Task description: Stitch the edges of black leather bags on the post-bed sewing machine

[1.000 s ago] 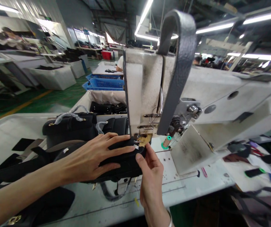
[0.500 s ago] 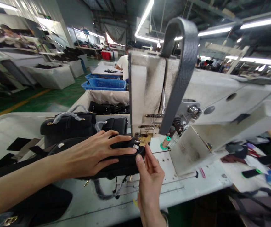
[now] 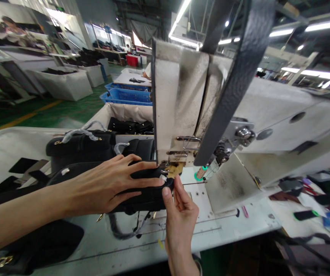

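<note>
A black leather bag [image 3: 142,201] lies on its side on the sewing table, its end under the brass-coloured presser foot [image 3: 174,169] of an industrial sewing machine [image 3: 179,92]. My left hand [image 3: 104,182] rests over the top of the bag, fingers spread towards the needle area. My right hand [image 3: 180,216] pinches the bag's corner between thumb and fingers, beside the presser foot. A small white tag [image 3: 163,178] shows at that corner. The needle itself is hidden by the machine head.
A grey pebbled leather strap [image 3: 239,76] hangs over the machine. Black bags [image 3: 78,147] with plastic-wrapped handles stand left of it, beside a white lined bin [image 3: 130,113]. Blue crates [image 3: 127,96] and a co-worker [image 3: 147,71] are beyond. Scraps lie at right.
My view has moved closer to the machine, so the strap looks larger. The fingers of my right hand have closed in on the bag's corner. My left hand stays on the bag.
</note>
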Demonstrator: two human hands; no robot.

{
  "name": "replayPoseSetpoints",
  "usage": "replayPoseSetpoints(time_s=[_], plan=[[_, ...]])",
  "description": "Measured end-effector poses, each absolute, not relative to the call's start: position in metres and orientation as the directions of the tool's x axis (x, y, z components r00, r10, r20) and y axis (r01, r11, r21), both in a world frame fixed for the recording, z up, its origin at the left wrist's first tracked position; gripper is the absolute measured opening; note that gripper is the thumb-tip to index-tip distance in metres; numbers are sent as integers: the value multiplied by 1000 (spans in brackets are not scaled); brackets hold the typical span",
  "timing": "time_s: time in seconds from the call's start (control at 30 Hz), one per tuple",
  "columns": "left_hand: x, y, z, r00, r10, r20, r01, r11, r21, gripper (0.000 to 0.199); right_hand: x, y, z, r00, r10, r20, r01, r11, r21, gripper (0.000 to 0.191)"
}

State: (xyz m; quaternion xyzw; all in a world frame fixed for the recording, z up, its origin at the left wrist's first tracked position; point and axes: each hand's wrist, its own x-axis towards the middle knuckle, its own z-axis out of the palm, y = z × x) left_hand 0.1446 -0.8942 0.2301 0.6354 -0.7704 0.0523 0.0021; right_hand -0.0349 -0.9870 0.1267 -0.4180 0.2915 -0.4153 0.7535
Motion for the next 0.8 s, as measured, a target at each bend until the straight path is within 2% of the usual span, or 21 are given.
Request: replayPoseSetpoints(time_s=[0.27,0.47,0.67,0.8], plan=[[147,-896,228,-198,-978,66,-974,189,-122,60,-31,-992,130,506,-858,-89,399,324,-858,57],[141,-897,229,-140,-986,92,-988,133,-77,61,-32,-994,129,531,-841,-105,390,352,-851,57],[134,-895,229,-95,-989,112,-993,86,-79,59,-33,-1000,130,568,-818,-95,395,372,-840,58],[122,-890,230,-30,-995,90,-992,19,-125,60,-32,-1005,132,599,-792,-119,393,420,-818,56]])
